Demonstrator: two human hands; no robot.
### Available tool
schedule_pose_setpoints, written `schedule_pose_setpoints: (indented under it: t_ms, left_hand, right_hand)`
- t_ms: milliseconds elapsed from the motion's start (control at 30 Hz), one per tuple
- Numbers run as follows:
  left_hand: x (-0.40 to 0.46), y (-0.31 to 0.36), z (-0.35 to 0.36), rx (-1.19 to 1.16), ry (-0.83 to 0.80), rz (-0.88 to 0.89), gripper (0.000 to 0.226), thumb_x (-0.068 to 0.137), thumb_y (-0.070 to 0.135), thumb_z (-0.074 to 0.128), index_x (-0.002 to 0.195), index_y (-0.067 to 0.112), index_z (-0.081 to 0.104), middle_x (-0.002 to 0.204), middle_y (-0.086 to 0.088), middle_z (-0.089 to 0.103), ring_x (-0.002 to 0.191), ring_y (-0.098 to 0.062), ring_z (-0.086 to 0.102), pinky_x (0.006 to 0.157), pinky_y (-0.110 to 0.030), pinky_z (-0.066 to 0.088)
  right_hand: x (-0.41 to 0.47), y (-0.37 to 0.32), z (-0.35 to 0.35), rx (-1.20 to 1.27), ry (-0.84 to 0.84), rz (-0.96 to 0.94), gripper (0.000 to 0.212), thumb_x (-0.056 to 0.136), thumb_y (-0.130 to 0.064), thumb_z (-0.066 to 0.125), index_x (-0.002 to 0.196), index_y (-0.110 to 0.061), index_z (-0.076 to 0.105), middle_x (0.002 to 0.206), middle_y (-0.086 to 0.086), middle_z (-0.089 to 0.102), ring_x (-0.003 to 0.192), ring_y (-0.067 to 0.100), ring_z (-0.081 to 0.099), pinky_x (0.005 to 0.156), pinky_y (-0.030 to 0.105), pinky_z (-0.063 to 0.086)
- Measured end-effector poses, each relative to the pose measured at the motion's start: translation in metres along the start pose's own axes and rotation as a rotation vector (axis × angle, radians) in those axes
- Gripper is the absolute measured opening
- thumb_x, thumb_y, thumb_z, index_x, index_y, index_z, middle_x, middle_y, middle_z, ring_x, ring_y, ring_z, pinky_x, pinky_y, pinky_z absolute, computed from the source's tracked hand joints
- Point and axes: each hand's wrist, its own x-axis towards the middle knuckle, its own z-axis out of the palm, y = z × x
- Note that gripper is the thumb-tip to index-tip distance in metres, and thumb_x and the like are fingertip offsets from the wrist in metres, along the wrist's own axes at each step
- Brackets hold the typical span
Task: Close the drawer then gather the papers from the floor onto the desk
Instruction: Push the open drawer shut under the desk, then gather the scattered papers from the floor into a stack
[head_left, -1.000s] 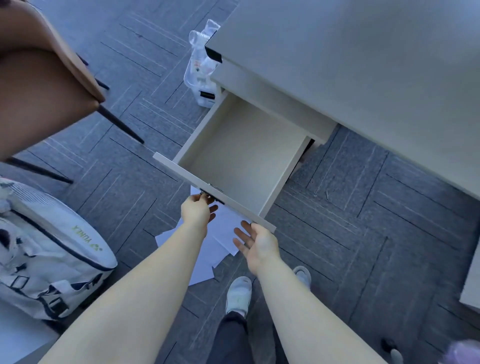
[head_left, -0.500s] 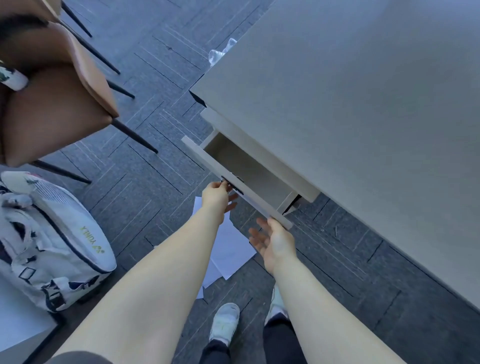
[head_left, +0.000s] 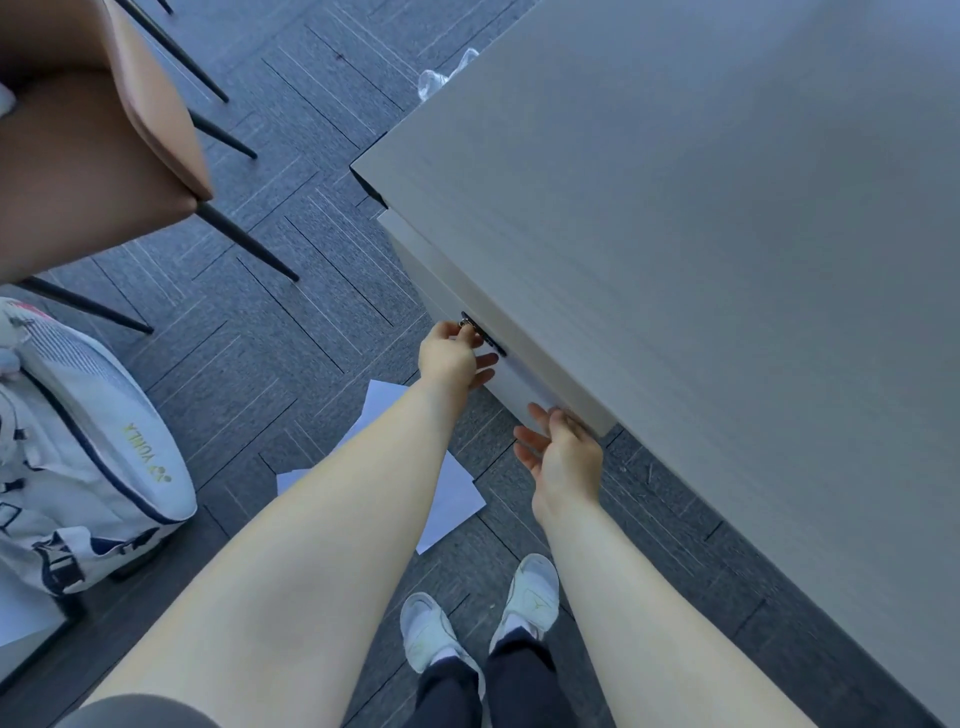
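Pale wood-grain drawer (head_left: 511, 382) pushed in flush under the worktop (head_left: 701, 218), dark handle (head_left: 483, 335) on its front. White papers (head_left: 452, 499) scattered flat on the grey floor just below.

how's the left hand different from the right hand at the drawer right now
The left hand is at the drawer's dark handle, fingers curled at it; the right hand is at the drawer front's near end with fingers spread, gripping nothing. The left hand sits farther from the camera; the right hand is nearer. Both touch the same drawer front, under the desk.
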Motion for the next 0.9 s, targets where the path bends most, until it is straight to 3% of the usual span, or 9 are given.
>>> schedule_pose_setpoints:
  t_ms: [133,267,367,467,600,700,767,900]
  left_hand:
    - [0.006,-0.004,-0.003,0.122,0.034,0.102,0.011,0.097,0.024,0.047,0.099,0.013,0.047,0.106,-0.006,0.063,0.06,-0.022,0.065,0.06,-0.039,0.056]
    - [0.008,-0.013,-0.012,0.636,0.109,0.41,0.025,0.089,0.032,0.048,0.108,0.016,0.051,0.104,-0.008,0.069,0.084,-0.034,0.068,0.077,-0.049,0.055]
    - [0.011,-0.018,-0.02,1.038,0.163,0.619,0.026,0.094,0.027,0.045,0.112,0.008,0.049,0.101,-0.02,0.069,0.089,-0.044,0.06,0.067,-0.042,0.044]
    - [0.011,-0.013,-0.023,1.158,0.194,0.694,0.023,0.096,0.024,0.042,0.103,0.004,0.05,0.09,-0.027,0.066,0.08,-0.046,0.059,0.06,-0.039,0.035]
    - [0.018,-0.015,-0.026,1.146,0.155,0.667,0.026,0.095,0.023,0.036,0.102,0.007,0.055,0.096,-0.022,0.068,0.082,-0.043,0.06,0.062,-0.04,0.039]
    - [0.02,-0.014,-0.027,0.804,0.02,0.519,0.028,0.094,0.025,0.036,0.1,0.013,0.061,0.099,-0.004,0.073,0.075,-0.033,0.069,0.074,-0.041,0.053]
    - [0.019,-0.014,-0.025,0.662,-0.041,0.446,0.033,0.095,0.036,0.037,0.1,0.013,0.06,0.099,-0.004,0.071,0.072,-0.03,0.071,0.079,-0.041,0.054]
    - [0.012,-0.042,-0.048,0.547,-0.04,0.313,0.06,0.086,0.061,0.039,0.119,0.013,0.054,0.111,-0.011,0.068,0.097,-0.034,0.067,0.086,-0.042,0.05]
  right_hand:
    - [0.002,0.005,-0.002,-0.028,-0.008,-0.034,0.016,0.099,-0.022,0.046,0.104,-0.017,0.06,0.113,0.006,0.073,0.064,0.014,0.066,0.058,0.027,0.051]
    - [0.003,0.007,-0.005,-0.062,-0.025,-0.052,0.021,0.099,-0.021,0.045,0.114,-0.015,0.059,0.113,0.004,0.072,0.064,0.015,0.064,0.058,0.027,0.051]
    - [0.004,0.009,-0.007,-0.095,-0.043,-0.065,0.022,0.099,-0.019,0.044,0.117,-0.018,0.056,0.114,0.002,0.072,0.065,0.015,0.063,0.058,0.027,0.051]
    - [0.003,0.009,-0.008,-0.121,-0.056,-0.074,0.021,0.099,-0.021,0.043,0.117,-0.021,0.055,0.112,-0.002,0.072,0.064,0.014,0.063,0.06,0.027,0.052]
    - [0.004,0.012,-0.007,-0.122,-0.066,-0.081,0.024,0.099,-0.02,0.044,0.121,-0.021,0.053,0.112,-0.002,0.071,0.064,0.015,0.062,0.061,0.028,0.051]
    - [0.005,0.015,-0.008,-0.124,-0.081,-0.094,0.027,0.099,-0.02,0.045,0.125,-0.02,0.052,0.113,0.0,0.07,0.064,0.016,0.062,0.059,0.028,0.051]
    - [0.007,0.02,-0.007,-0.143,-0.098,-0.107,0.028,0.098,-0.018,0.045,0.125,-0.022,0.05,0.111,0.002,0.07,0.061,0.016,0.061,0.056,0.028,0.05]
    - [0.006,0.043,0.004,-0.306,-0.167,-0.076,0.027,0.097,-0.014,0.045,0.123,-0.016,0.051,0.095,0.007,0.069,0.058,0.02,0.057,0.053,0.029,0.045]
